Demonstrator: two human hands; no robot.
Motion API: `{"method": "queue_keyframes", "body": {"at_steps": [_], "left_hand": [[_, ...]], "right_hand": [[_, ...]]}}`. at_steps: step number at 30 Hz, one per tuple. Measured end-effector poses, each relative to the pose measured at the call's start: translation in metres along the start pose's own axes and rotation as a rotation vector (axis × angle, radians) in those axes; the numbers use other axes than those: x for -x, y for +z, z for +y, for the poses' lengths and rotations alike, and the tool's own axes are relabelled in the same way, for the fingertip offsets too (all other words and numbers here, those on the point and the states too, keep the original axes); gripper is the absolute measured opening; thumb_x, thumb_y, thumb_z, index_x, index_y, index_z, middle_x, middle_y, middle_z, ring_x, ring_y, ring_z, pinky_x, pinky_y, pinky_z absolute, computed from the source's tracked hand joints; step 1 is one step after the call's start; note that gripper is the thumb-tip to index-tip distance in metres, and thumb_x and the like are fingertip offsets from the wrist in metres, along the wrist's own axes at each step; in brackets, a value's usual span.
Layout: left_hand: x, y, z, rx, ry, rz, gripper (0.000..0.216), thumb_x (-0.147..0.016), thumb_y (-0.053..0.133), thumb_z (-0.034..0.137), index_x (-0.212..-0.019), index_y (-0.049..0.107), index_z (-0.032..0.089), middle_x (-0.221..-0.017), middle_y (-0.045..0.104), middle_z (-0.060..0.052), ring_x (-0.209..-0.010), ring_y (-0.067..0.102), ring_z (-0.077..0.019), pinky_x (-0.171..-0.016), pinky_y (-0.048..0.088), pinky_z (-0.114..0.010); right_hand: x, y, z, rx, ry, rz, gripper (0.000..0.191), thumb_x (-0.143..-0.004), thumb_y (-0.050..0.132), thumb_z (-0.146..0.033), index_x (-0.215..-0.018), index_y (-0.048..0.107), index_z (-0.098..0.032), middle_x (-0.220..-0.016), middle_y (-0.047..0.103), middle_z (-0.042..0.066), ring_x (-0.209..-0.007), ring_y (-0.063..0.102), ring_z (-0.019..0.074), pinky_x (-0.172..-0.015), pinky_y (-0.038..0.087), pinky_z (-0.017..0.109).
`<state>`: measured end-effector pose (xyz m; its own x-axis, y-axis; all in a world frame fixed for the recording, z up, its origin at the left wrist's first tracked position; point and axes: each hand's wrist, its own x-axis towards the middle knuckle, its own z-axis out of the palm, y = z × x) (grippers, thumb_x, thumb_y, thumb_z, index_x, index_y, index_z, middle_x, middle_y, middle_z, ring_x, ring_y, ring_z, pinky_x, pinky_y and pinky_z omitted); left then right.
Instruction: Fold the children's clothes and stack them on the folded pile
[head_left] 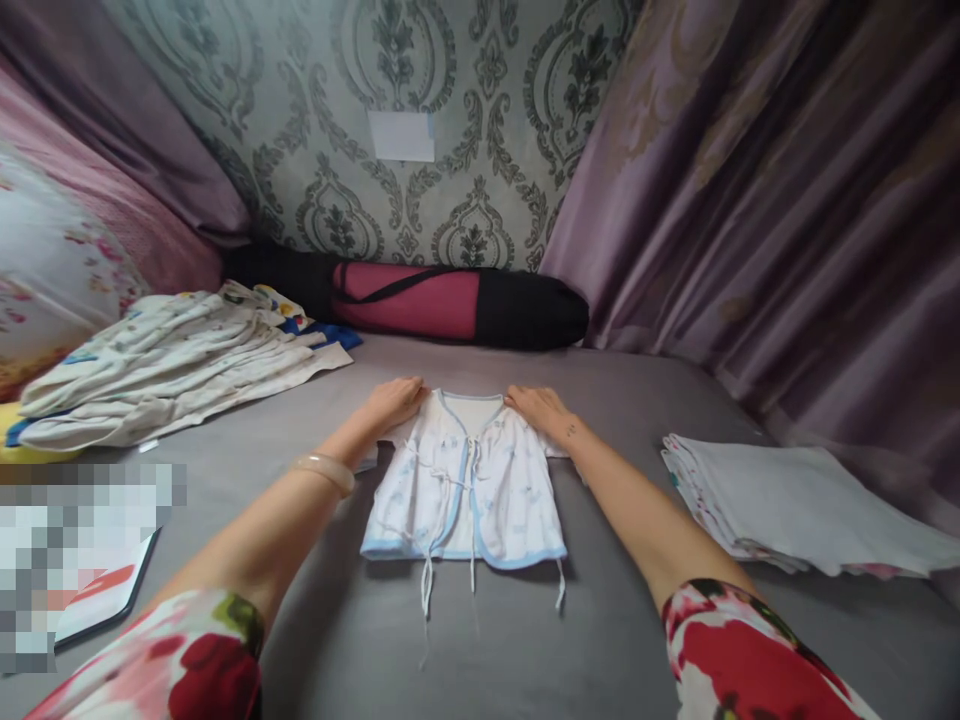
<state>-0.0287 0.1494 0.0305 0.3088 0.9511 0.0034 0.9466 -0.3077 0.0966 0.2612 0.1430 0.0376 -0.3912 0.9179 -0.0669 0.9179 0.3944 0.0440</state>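
A small white baby shirt with light blue trim and tie strings lies flat, front up, on the grey surface. My left hand rests flat on its left shoulder, fingers stretched out. My right hand lies flat on the right shoulder, fingers also stretched out. Neither hand holds anything. A pale bangle sits on my left wrist.
A heap of printed cloth lies at the left. Folded white cloths are stacked at the right. A pink and black rolled bag lies against the patterned wall. Purple curtains hang at the right. A book lies at the lower left.
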Motion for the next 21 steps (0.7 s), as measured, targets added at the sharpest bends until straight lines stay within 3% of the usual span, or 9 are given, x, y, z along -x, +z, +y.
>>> {"method": "queue_keyframes", "body": {"at_steps": [4, 8, 15, 21], "left_hand": [[-0.005, 0.006, -0.004, 0.131, 0.007, 0.042, 0.033, -0.091, 0.037, 0.043, -0.089, 0.059, 0.018, -0.092, 0.067, -0.010, -0.082, 0.062, -0.0218, -0.064, 0.039, -0.027], [-0.012, 0.012, -0.005, 0.272, 0.089, 0.071, 0.034, -0.086, 0.044, 0.046, -0.086, 0.062, 0.018, -0.086, 0.067, -0.008, -0.077, 0.060, -0.0201, -0.066, 0.040, -0.027], [-0.020, 0.017, 0.006, 0.336, 0.003, 0.080, 0.033, -0.087, 0.044, 0.045, -0.092, 0.062, 0.018, -0.085, 0.068, -0.007, -0.080, 0.061, -0.0212, -0.067, 0.040, -0.027], [-0.020, 0.021, 0.008, 0.157, 0.026, 0.095, 0.031, -0.094, 0.035, 0.041, -0.098, 0.057, 0.018, -0.096, 0.066, -0.010, -0.088, 0.061, -0.0230, -0.071, 0.041, -0.029]], "right_hand": [[-0.004, 0.009, -0.002, -0.225, 0.045, 0.103, 0.024, -0.097, 0.045, -0.031, -0.107, 0.062, -0.017, -0.111, 0.064, 0.010, -0.105, 0.057, 0.0192, -0.086, 0.039, 0.027], [-0.014, 0.020, -0.006, -0.376, 0.087, 0.117, 0.026, -0.092, 0.052, -0.031, -0.110, 0.063, -0.017, -0.112, 0.064, 0.009, -0.106, 0.056, 0.0186, -0.088, 0.038, 0.025], [-0.021, 0.028, -0.012, -0.375, 0.169, 0.190, 0.022, -0.095, 0.047, -0.033, -0.105, 0.061, -0.018, -0.107, 0.065, 0.008, -0.102, 0.057, 0.0188, -0.086, 0.038, 0.026], [-0.021, 0.030, -0.023, -0.287, 0.188, 0.259, 0.024, -0.097, 0.041, -0.032, -0.105, 0.060, -0.018, -0.108, 0.064, 0.010, -0.104, 0.057, 0.0212, -0.090, 0.038, 0.030]]}}
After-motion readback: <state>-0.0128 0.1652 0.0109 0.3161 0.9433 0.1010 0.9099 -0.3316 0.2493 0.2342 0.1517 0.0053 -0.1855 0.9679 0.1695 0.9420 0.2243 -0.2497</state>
